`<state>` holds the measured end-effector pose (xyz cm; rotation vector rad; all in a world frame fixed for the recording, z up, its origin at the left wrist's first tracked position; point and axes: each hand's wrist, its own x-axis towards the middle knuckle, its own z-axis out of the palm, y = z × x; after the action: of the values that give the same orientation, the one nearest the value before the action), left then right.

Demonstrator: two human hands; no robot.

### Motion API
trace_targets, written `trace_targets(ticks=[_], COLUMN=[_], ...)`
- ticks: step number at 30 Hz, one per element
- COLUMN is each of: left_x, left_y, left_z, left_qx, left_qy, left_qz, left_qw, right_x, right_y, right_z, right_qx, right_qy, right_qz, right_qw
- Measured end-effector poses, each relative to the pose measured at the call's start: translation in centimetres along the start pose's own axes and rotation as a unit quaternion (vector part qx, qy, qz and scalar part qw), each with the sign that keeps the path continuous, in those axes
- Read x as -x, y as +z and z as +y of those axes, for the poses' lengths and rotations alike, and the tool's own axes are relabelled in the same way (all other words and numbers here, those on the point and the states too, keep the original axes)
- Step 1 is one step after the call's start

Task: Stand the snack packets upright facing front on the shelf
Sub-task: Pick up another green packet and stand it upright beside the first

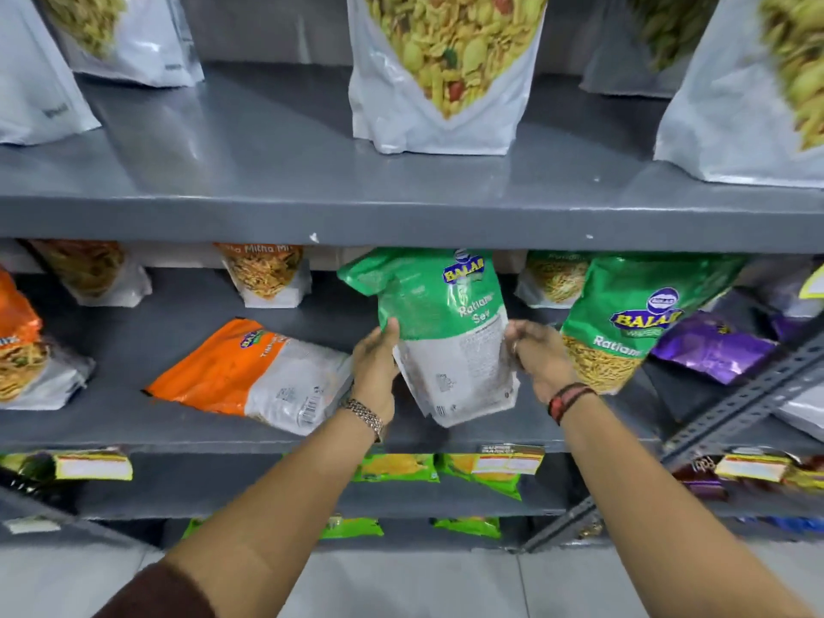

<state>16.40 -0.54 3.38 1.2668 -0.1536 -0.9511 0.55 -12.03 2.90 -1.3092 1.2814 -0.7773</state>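
A green and white Ratlami Sev packet point(446, 332) is held above the middle grey shelf point(133, 421), tilted, its printed back toward me. My left hand point(374, 368) grips its left edge and my right hand point(539, 359) grips its right edge. To the left an orange and white packet point(249, 376) lies flat on the same shelf. To the right a second green Ratlami packet point(624, 323) stands front-facing, leaning slightly. A purple packet point(713, 345) lies flat beyond it.
Upright packets point(267, 274) stand at the back of the middle shelf; an orange one point(22, 345) stands at far left. Large white pouches point(441, 69) stand on the upper shelf. Slotted metal upright point(749, 399) at right. Lower shelves hold green and yellow packets point(486, 470).
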Motion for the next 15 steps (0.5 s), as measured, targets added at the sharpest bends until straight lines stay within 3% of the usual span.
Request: trace_targets(ticks=[5,11,15], left_x=[-2.2,-3.0,-2.3], left_y=[1.3,0.8,0.0], left_z=[1.4,-1.0,-2.0], left_qx=[-0.042,-0.126,-0.179], left_qy=[0.081,0.111,0.054], left_qz=[-0.037,-0.048,-0.018], left_qw=[0.995,0.985,0.982], right_x=[-0.9,-1.6,-1.9], right_y=[0.6,0.2,-0.5], right_z=[1.3,4.7,4.7], right_qx=[-0.078,-0.062,-0.103], right_qy=[-0.038,-0.023,-0.001], right_qz=[0.027,0.025,-0.006], right_qw=[0.996,0.997,0.995])
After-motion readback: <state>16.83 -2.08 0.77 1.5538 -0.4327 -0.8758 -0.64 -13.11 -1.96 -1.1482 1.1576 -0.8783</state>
